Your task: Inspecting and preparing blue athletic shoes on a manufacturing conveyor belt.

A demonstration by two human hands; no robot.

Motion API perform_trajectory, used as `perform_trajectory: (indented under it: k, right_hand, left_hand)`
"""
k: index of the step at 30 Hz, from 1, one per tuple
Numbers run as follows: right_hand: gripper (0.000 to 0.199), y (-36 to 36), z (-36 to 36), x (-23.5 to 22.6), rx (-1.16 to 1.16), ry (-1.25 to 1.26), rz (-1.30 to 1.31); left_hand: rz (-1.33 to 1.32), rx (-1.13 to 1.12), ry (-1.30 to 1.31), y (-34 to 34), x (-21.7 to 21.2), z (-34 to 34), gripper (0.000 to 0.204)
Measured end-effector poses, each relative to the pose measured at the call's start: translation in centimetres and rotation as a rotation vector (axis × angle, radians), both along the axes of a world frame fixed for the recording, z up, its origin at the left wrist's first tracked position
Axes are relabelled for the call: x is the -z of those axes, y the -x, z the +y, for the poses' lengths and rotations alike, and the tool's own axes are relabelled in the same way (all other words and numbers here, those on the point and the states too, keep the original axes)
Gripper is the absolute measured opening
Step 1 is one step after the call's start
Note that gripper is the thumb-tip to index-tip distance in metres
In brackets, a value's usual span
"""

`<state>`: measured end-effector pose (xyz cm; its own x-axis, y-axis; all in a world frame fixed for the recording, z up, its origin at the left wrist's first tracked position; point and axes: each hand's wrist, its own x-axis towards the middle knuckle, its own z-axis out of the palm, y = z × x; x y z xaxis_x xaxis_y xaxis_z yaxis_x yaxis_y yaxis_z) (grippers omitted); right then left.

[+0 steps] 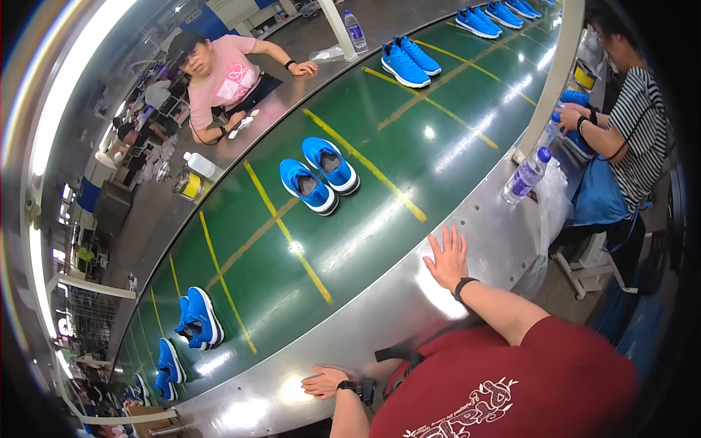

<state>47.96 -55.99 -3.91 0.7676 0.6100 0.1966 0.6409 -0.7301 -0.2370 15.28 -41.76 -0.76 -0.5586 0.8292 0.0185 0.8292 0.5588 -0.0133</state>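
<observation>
My left hand (325,382) lies on the metal ledge (380,321) beside the green conveyor belt, fingers spread and nothing in them. Farther right along the same ledge, my right hand (448,257) rests flat with its fingers apart, also holding nothing. Across from it on the green belt (372,212) stands a pair of blue sneakers (319,175) with white soles. To the left sits another blue pair (198,320), with one shoe tilted, and beyond it more blue shoes (169,369). Neither hand touches a shoe.
Yellow lines divide the belt; more blue pairs (406,62) stand at its far right. A water bottle (527,175) stands on the ledge near a white post (555,80). A co-worker in pink (232,80) is across the belt; another in stripes (631,117) handles a blue shoe at right.
</observation>
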Motion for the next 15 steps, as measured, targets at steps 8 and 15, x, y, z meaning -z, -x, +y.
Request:
perform_trajectory:
  k: [8, 15]
  right_hand:
    - [0.056, 0.27, 0.32, -0.56, 0.007, 0.022, 0.089]
    - [0.055, 0.33, 0.07, 0.35, 0.011, 0.003, 0.043]
  left_hand:
    - [0.043, -0.029, 0.01, 0.61, 0.73, 0.02, 0.065]
    - [0.046, -0.008, 0.026, 0.58, 0.59, 0.34, 0.065]
